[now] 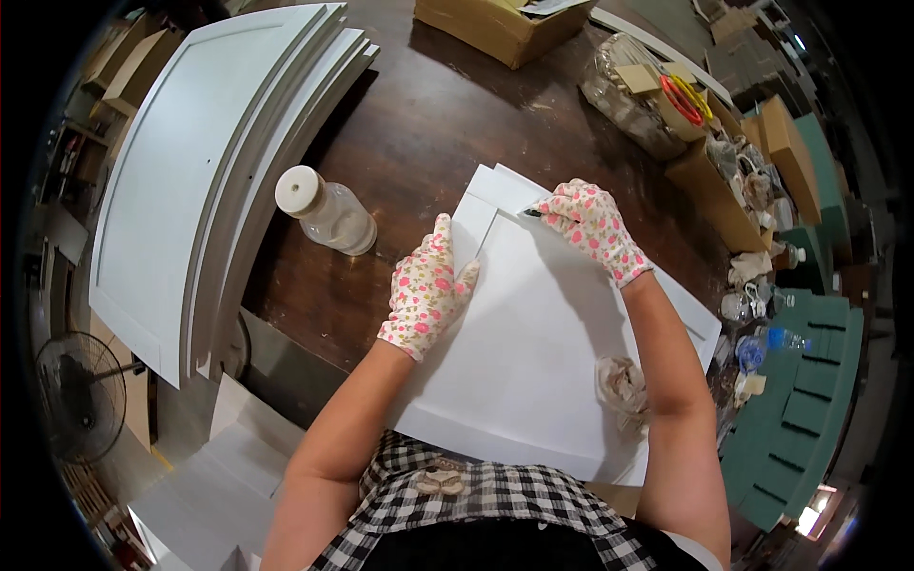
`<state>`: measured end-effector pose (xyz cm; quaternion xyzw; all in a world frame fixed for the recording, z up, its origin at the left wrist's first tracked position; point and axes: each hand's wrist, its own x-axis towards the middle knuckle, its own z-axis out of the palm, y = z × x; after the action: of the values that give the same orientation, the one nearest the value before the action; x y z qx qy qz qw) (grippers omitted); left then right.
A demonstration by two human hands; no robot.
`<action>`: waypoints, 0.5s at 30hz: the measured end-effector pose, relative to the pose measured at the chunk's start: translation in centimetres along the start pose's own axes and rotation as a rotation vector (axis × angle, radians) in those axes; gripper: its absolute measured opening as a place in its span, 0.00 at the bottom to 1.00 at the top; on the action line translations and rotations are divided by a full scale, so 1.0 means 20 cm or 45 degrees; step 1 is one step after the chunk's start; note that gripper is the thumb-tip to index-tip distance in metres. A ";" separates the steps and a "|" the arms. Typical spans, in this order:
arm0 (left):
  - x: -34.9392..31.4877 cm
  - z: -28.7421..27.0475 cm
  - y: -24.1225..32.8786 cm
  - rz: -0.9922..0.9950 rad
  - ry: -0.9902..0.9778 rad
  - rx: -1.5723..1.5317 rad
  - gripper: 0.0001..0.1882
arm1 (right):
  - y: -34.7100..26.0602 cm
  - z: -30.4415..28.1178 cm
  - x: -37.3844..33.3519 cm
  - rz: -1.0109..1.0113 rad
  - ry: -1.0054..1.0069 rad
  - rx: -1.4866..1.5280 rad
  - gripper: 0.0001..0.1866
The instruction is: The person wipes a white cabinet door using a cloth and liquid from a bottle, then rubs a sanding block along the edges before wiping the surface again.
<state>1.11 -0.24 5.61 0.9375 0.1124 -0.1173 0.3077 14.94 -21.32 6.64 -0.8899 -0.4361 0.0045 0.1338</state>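
A white framed panel (533, 324), like a cabinet door, lies on the dark table in front of me. My left hand (426, 290), in a floral glove, rests open on the panel's left frame, with thumb and fingers apart. Near the far corner, my right hand (590, 228) in a matching glove is closed in a pinch. A small thin dark piece (533, 212) shows at its fingertips, mostly hidden, so its kind is unclear. A crumpled whitish cloth or paper (621, 385) lies on the panel beside my right forearm.
A clear bottle with a white cap (328, 211) stands on the table (419, 124) left of the panel. More white panels (181, 181) are stacked at the left. A cardboard box (505, 29) sits at the far edge. Tape rolls (685, 100), bags and bottles crowd the right.
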 end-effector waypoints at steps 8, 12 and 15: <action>0.12 0.09 0.15 -0.130 0.254 0.053 0.36 | 0.04 0.01 0.09 -0.272 -0.058 -0.082 0.05; 0.13 0.12 0.16 -0.160 0.288 0.104 0.36 | 0.13 0.05 0.07 -0.295 0.003 -0.005 0.03; 0.13 0.13 0.16 -0.132 0.282 0.084 0.35 | 0.13 0.06 0.14 -0.339 -0.019 0.003 0.04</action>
<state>4.11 -4.02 4.65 0.9473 0.1901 -0.0323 0.2558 18.51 -20.47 5.12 -0.8240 -0.5512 -0.0063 0.1309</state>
